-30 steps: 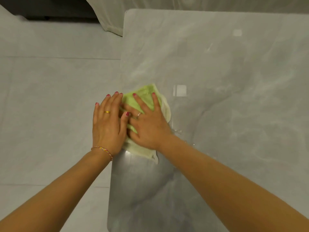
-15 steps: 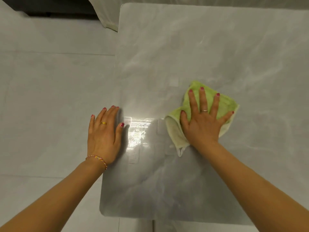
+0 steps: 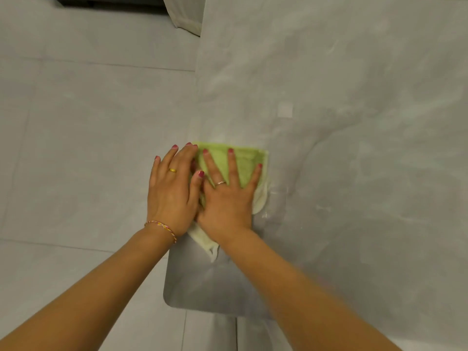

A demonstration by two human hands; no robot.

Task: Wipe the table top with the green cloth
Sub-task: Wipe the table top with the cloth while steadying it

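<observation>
The green cloth (image 3: 244, 164) lies flat on the grey marble-patterned table top (image 3: 354, 122), close to its left edge. My right hand (image 3: 228, 198) presses down on the cloth with fingers spread. My left hand (image 3: 172, 191) rests flat at the table's left edge, its thumb touching the right hand and the cloth's left side. A pale corner of the cloth sticks out below both hands toward the near edge.
Grey tiled floor (image 3: 88, 148) spreads to the left of the table. The table's near left corner (image 3: 169, 300) is rounded. A pale curtain hem (image 3: 184, 19) hangs at the far edge. A small white square (image 3: 285, 110) sits on the table beyond the cloth.
My right hand has slid the cloth from the table's middle back left to the edge, meeting my left hand, which stayed at the edge.
</observation>
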